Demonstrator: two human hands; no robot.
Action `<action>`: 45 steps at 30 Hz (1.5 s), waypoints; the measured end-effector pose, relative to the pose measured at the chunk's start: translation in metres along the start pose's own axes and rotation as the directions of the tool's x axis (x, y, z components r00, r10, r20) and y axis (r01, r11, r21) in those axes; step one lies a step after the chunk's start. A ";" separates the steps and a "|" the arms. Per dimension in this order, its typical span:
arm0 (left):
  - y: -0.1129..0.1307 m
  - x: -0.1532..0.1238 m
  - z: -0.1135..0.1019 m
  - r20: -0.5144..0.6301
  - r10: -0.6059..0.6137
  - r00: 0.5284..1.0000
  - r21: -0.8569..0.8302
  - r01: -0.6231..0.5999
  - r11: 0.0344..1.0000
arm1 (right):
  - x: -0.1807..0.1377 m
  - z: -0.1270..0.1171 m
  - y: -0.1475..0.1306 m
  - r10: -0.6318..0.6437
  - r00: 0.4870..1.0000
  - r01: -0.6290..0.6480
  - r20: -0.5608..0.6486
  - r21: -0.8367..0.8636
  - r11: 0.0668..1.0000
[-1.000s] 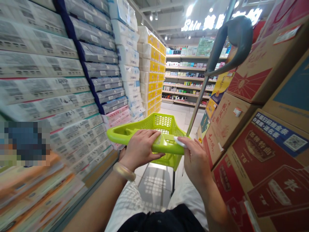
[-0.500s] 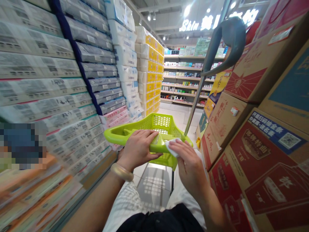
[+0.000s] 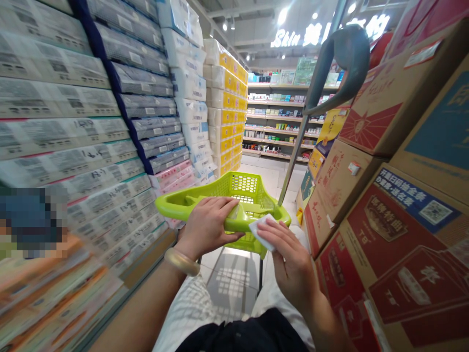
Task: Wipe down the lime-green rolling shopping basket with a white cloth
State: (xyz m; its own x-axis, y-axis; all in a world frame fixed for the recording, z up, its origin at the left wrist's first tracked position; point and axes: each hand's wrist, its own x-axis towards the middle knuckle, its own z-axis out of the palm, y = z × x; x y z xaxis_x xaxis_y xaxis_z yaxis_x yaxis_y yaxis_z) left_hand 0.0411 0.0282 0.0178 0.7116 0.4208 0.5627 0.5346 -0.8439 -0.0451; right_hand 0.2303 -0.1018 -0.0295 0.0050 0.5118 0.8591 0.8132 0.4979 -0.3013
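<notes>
Gripping a green basket [image 3: 220,203] (tiled floor [image 3: 234,281] below) between stacked cartons [image 3: 384,195].

A: Basket [image 3: 205,203] colour?
B: Lime green, mesh-holed walls. Grey handle [image 3: 342,63] w/ silver pole.
A: Cloth [image 3: 261,230]?
B: White, plain.
A: Bangle [image 3: 182,260]?
B: Pale cream.
A: Boxes [image 3: 399,230] on the rt?
B: Brown card, red panels, some blue labels w/ white text.
A: Left stacks?
B: Grey-white packs [image 3: 98,161], navy edge; further back white, then yellow-and-white packs [image 3: 227,112]. Floor [image 3: 234,281] pale grey tile.
</notes>
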 end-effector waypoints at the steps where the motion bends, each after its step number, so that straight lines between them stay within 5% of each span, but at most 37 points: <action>1: 0.000 0.000 0.000 0.000 0.000 1.000 -0.001 0.000 1.000 | -0.002 0.000 0.002 0.019 0.998 -0.020 -0.052 -0.016 1.000; 4: 0.000 0.000 0.000 0.001 0.002 1.000 -0.009 -0.002 1.000 | -0.006 -0.002 0.010 0.113 0.972 -0.129 -0.206 -0.067 0.989; 10: 0.000 0.000 -0.001 0.000 0.007 1.000 0.010 -0.007 1.000 | -0.006 -0.003 0.010 -0.020 1.000 0.020 -0.015 -0.022 1.000; 15: 0.000 0.000 -0.004 0.011 0.012 1.000 -0.008 -0.012 1.000 | 0.001 -0.010 0.018 0.127 0.982 -0.131 -0.137 -0.023 0.991; 21: -0.006 -0.003 -0.009 0.018 0.017 1.000 -0.056 -0.016 0.998 | 0.000 -0.010 0.014 0.032 0.999 -0.034 0.015 0.093 0.995; 26: -0.016 -0.006 -0.011 0.016 0.008 1.000 -0.104 -0.006 0.995 | -0.003 -0.007 0.020 0.196 0.972 -0.186 -0.126 0.087 0.979; 31: -0.026 -0.007 -0.011 0.026 -0.037 0.999 -0.121 0.040 0.992 | -0.008 -0.005 0.012 0.071 0.997 -0.063 -0.039 0.181 0.981; 37: -0.029 -0.006 -0.012 0.061 -0.032 0.998 -0.151 0.041 0.988 | -0.022 0.004 0.020 0.271 0.947 -0.245 -0.174 0.156 0.957; 45: -0.027 -0.006 -0.011 0.046 -0.031 0.998 -0.149 0.038 0.988 | -0.047 0.016 0.001 0.183 0.923 -0.137 -0.340 0.154 0.979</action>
State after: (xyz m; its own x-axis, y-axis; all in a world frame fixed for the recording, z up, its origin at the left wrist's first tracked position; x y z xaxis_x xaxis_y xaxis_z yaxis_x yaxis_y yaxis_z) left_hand 0.0178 0.0448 0.0245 0.7149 0.4620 0.5248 0.4874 -0.8675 0.0996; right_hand 0.2212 -0.1143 -0.0764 0.3509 0.3249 0.8782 0.7058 0.5246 -0.4761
